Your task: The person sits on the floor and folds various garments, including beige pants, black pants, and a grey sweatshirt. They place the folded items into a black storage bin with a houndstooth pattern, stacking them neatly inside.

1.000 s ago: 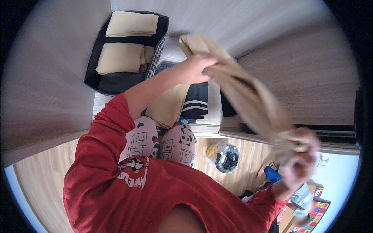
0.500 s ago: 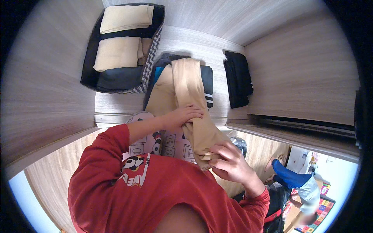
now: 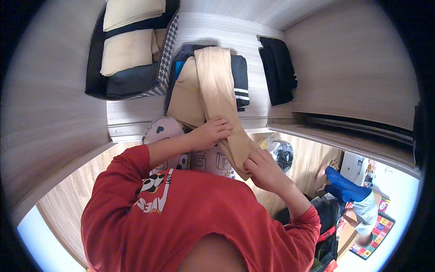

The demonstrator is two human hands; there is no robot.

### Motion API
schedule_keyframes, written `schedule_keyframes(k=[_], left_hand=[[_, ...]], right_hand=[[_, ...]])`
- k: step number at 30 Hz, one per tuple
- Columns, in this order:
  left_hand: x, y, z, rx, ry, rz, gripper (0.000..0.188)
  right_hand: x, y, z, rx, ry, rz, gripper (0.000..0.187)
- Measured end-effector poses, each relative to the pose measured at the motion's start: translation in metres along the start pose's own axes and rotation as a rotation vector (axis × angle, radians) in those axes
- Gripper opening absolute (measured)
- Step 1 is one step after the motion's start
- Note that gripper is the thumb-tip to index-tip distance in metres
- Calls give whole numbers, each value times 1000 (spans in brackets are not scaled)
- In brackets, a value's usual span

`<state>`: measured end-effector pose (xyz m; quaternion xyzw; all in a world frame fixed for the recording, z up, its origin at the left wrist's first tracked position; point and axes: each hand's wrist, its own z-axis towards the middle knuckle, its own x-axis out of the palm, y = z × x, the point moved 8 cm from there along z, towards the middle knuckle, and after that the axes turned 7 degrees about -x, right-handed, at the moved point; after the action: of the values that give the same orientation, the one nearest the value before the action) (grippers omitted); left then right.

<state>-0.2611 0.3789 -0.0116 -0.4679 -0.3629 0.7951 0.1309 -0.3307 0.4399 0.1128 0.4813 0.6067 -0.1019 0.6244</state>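
Tan trousers [image 3: 217, 86] lie partly on the shelf, one leg over the other part, the lower end reaching toward my lap. My left hand [image 3: 216, 131] rests at the left edge of this leg, fingers curled over the cloth, thumb hidden. Close to the hem, my right hand [image 3: 260, 170] pinches the trousers' lower end, fingers bent together. Under the trousers is a pile of dark folded clothes [image 3: 241, 81], one with white stripes. To its left stands a houndstooth fabric box [image 3: 166, 59] holding folded tan cloths [image 3: 127, 51] and dark ones.
Black folded clothes [image 3: 277, 70] lie on the shelf at the right, by the side panel [image 3: 349, 68]. Below the shelf's front edge, my knees show in pink printed trousers [image 3: 165, 129]. A clear plastic bag [image 3: 282, 154] sits on the floor; another person [image 3: 349, 190] is at the lower right.
My right hand has moved up and away from me with the trousers' lower end, which now lies flatter. My left hand stays on the leg. The whole view has shifted slightly.
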Motion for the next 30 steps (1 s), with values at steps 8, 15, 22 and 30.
schedule_keyframes(k=[8,15,22,30], left_hand=[[13,-15,-7,179,116,105,37],[-1,-16,17,61,215,14,57],[-10,12,18,-46,151,-337,63],[-19,86,17,-565,120,-1816,50]], right_hand=[[5,-8,-16,68,-150,-143,21],[-22,25,1,-68,-77,63,28],[-96,-9,43,-93,-185,180,30],[-143,-68,144,-72,-336,223,36]])
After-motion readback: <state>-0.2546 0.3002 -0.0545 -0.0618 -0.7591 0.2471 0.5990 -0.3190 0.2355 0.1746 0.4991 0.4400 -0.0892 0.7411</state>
